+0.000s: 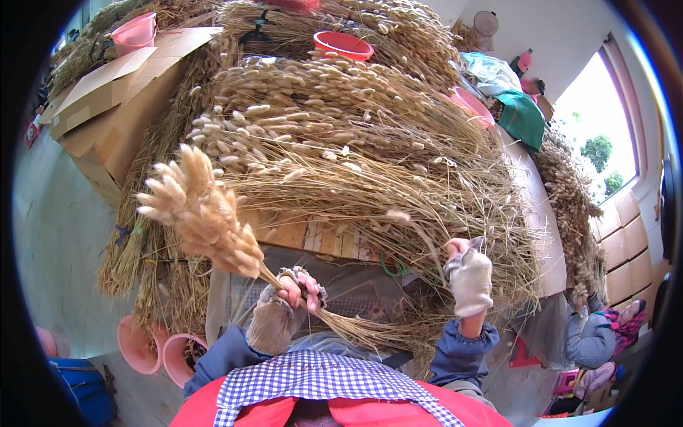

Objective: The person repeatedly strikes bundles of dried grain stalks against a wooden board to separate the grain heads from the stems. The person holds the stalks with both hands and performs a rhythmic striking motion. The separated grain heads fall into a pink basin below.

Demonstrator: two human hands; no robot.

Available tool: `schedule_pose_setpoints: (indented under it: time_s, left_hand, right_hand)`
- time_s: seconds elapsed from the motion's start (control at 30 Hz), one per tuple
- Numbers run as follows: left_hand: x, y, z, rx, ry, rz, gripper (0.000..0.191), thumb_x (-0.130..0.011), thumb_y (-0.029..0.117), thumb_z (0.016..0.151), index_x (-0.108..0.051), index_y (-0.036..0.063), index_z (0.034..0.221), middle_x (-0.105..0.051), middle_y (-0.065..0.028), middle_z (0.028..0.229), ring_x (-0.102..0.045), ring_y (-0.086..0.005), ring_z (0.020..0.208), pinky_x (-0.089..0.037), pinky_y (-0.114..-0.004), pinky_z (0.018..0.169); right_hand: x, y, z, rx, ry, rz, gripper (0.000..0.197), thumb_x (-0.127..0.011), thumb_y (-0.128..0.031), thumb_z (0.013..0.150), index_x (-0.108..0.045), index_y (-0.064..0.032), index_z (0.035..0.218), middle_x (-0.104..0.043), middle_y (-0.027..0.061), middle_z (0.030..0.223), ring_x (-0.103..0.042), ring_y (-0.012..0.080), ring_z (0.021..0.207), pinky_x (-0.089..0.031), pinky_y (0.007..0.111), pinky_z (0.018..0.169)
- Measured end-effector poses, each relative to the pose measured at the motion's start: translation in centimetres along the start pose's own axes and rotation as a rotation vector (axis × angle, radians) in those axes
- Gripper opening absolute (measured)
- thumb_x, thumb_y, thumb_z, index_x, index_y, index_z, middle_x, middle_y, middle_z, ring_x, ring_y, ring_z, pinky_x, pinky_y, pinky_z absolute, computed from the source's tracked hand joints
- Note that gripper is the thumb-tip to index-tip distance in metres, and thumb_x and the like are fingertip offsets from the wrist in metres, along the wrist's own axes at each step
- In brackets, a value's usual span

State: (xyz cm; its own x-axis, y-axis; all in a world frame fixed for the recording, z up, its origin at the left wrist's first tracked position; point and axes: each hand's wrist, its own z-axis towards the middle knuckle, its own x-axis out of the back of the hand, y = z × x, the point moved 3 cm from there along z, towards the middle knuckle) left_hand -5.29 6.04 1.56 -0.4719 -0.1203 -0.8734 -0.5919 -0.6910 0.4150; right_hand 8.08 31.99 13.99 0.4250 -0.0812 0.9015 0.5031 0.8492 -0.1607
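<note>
My left hand (291, 304), in a worn fingerless knit glove, grips a bunch of dried bunny-tail grass (208, 219) by its stems. The fluffy tan heads point up and left; the loose stem ends (368, 331) fan out to the lower right. My right hand (469, 277), gloved the same way, is over the stem ends of the large heap (347, 133). Its fingers look pinched on a single stem, whose blurred head (398, 215) is left of the hand; the fingertips are partly hidden.
Slatted wood (315, 235) shows below the heap, with a green loop (392, 267) nearby. A red basin (343, 46) rests on the heap; cardboard (106, 101) lies left. Pink buckets (140, 344) stand lower left. Another person (597, 333) sits at the right, near stacked cartons (627, 245).
</note>
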Motion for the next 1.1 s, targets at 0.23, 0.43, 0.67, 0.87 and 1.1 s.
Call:
schedule_pose_setpoints:
  time_s: [0.23, 0.43, 0.67, 0.87, 1.1]
  left_hand:
    - [0.2, -0.9, -0.2, 0.075, 0.044, 0.065, 0.035, -0.061, 0.04, 0.097, -0.053, 0.0099, 0.082, -0.059, -0.0164, 0.124, -0.061, -0.0216, 0.09, -0.048, -0.038, 0.085]
    - [1.6, -1.8, -0.5, 0.121, 0.184, -0.037, 0.03, -0.061, 0.032, 0.098, -0.056, 0.006, 0.084, -0.056, -0.0221, 0.129, -0.062, -0.0217, 0.089, -0.048, -0.037, 0.09]
    - [1.7, -2.0, 0.2, 0.087, 0.176, -0.068, 0.031, -0.053, 0.032, 0.103, -0.054, 0.0071, 0.084, -0.057, -0.0211, 0.128, -0.061, -0.0207, 0.086, -0.048, -0.037, 0.088]
    - [1.2, -0.2, 0.2, -0.025, 0.104, -0.071, 0.034, -0.059, 0.033, 0.099, -0.05, 0.0087, 0.078, -0.056, -0.0098, 0.103, -0.056, -0.0212, 0.085, -0.045, -0.036, 0.082]
    - [1.7, 0.1, 0.4, -0.045, 0.11, -0.003, 0.034, -0.059, 0.032, 0.099, -0.049, 0.0079, 0.078, -0.053, -0.0092, 0.098, -0.055, -0.0219, 0.083, -0.046, -0.037, 0.08]
  right_hand:
    - [-4.0, -6.2, -2.8, 0.321, -0.041, 0.284, 0.008, -0.072, -0.011, 0.087, -0.064, -0.0114, 0.09, -0.065, 0.0092, 0.074, -0.064, 0.0303, 0.062, -0.051, 0.039, 0.054]
    - [-4.8, -8.8, -4.2, 0.508, -0.172, 0.359, 0.012, -0.077, -0.016, 0.081, -0.068, -0.0123, 0.088, -0.063, 0.0093, 0.074, -0.063, 0.0297, 0.066, -0.05, 0.04, 0.056]
    - [-6.6, -8.3, -5.8, 0.556, -0.235, 0.217, 0.01, -0.064, -0.025, 0.092, -0.064, -0.0152, 0.089, -0.062, 0.0069, 0.069, -0.063, 0.0286, 0.059, -0.049, 0.041, 0.054]
    - [-6.6, -5.0, -6.2, 0.395, -0.403, 0.331, 0.004, -0.066, -0.017, 0.089, -0.066, -0.0137, 0.092, -0.064, 0.0112, 0.077, -0.064, 0.0334, 0.067, -0.051, 0.042, 0.06]
    - [-1.4, -2.4, -6.0, -0.128, -0.631, 0.999, 0.005, -0.072, -0.008, 0.089, -0.071, -0.0028, 0.087, -0.064, 0.0049, 0.073, -0.061, 0.0137, 0.065, -0.048, 0.029, 0.058]
